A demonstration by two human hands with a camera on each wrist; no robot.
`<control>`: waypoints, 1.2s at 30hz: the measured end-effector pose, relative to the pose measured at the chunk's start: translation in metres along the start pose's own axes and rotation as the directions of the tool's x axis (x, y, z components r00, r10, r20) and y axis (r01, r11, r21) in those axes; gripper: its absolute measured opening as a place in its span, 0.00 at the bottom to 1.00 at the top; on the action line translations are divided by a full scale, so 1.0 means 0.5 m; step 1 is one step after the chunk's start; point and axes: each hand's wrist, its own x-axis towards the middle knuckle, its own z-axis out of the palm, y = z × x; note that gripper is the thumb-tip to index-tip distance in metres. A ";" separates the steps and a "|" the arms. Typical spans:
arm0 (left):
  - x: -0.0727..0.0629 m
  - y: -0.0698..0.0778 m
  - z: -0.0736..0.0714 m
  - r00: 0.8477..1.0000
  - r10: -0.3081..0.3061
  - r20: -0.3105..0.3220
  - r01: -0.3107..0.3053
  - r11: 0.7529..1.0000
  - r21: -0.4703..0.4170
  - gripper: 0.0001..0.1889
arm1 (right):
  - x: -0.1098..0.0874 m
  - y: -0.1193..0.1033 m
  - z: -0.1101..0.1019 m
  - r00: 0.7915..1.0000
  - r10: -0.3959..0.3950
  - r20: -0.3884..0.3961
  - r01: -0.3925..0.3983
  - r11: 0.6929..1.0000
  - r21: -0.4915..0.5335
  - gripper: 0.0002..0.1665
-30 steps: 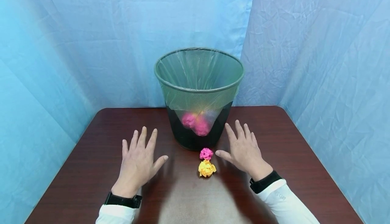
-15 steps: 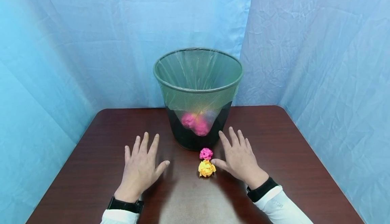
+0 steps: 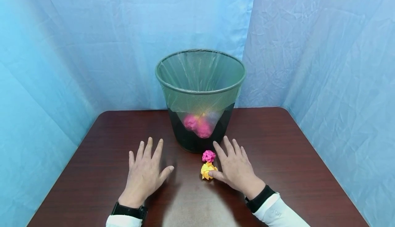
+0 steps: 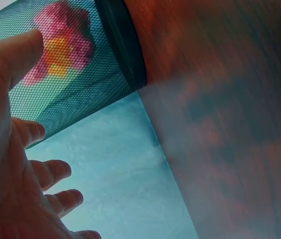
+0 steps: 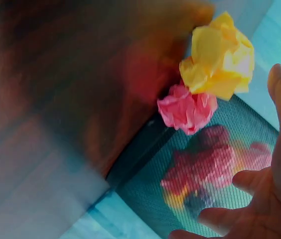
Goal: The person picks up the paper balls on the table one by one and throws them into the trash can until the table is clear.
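Note:
A crumpled yellow paper ball [image 3: 207, 169] and a smaller crumpled pink paper ball [image 3: 208, 156] lie on the table in front of a mesh wastebasket [image 3: 197, 92]. My right hand [image 3: 237, 167] is spread just right of them, its thumb overlapping the yellow ball in the head view. The right wrist view has both the yellow ball [image 5: 219, 57] and the pink ball [image 5: 188, 109] apart from the palm. My left hand [image 3: 145, 172], fingers straight and holding nothing, hovers palm down left of the balls. In the left wrist view its fingers [image 4: 56, 172] point toward the basket.
A clear plastic liner [image 3: 200, 71] lines the wastebasket, and pink and yellow crumpled balls [image 3: 199, 126] show through its mesh. The dark brown table [image 3: 277, 144] ends at a back edge against blue cloth [image 3: 123, 42], which also hangs at both sides.
My right hand has moved left and toward me, bringing its thumb over the yellow ball in the head view. My left hand has shifted slightly right and nearer. Balls and basket stay put.

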 end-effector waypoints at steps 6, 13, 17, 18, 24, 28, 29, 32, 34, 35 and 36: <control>-0.005 0.002 0.008 1.000 0.003 0.003 -0.003 1.000 -0.017 0.49 | -0.005 -0.017 0.011 0.999 -0.017 0.037 0.017 1.000 0.025 0.62; -0.007 0.008 0.013 1.000 0.002 0.016 -0.002 1.000 -0.012 0.49 | -0.012 -0.030 0.025 0.998 -0.059 0.017 0.059 0.998 0.014 0.60; -0.008 0.012 0.015 1.000 0.001 0.023 -0.001 1.000 -0.010 0.49 | -0.016 -0.036 0.034 0.996 -0.090 -0.011 0.090 0.996 0.003 0.59; -0.008 0.013 0.016 1.000 0.000 0.025 0.000 1.000 -0.011 0.49 | -0.017 -0.037 0.036 0.995 -0.095 -0.011 0.095 0.996 0.001 0.59; -0.008 0.017 0.020 0.999 -0.005 0.046 0.006 1.000 -0.018 0.49 | -0.022 -0.048 0.042 0.993 -0.115 -0.017 0.116 0.992 0.040 0.56; -0.009 0.018 0.024 0.999 -0.009 0.053 0.010 1.000 -0.017 0.49 | -0.022 -0.053 0.046 0.988 -0.146 -0.041 0.148 0.988 0.045 0.54; -0.009 0.019 0.024 0.999 -0.010 0.053 0.011 1.000 -0.016 0.49 | -0.022 -0.054 0.047 0.988 -0.151 -0.039 0.153 0.987 0.043 0.53; -0.009 0.020 0.027 0.999 -0.012 0.052 0.013 1.000 -0.012 0.50 | -0.020 -0.059 0.050 0.988 -0.152 -0.008 0.153 0.988 0.027 0.51; -0.010 0.021 0.028 0.999 -0.011 0.049 0.012 1.000 -0.011 0.50 | -0.019 -0.062 0.051 0.989 -0.148 0.027 0.148 0.989 0.011 0.49; -0.010 0.021 0.028 0.999 -0.009 0.046 0.009 1.000 -0.011 0.50 | -0.019 -0.064 0.052 0.988 -0.145 0.048 0.145 0.989 0.004 0.48; -0.011 0.021 0.029 0.999 -0.007 0.044 0.008 1.000 -0.011 0.49 | -0.019 -0.066 0.052 0.988 -0.141 0.066 0.142 0.990 -0.002 0.47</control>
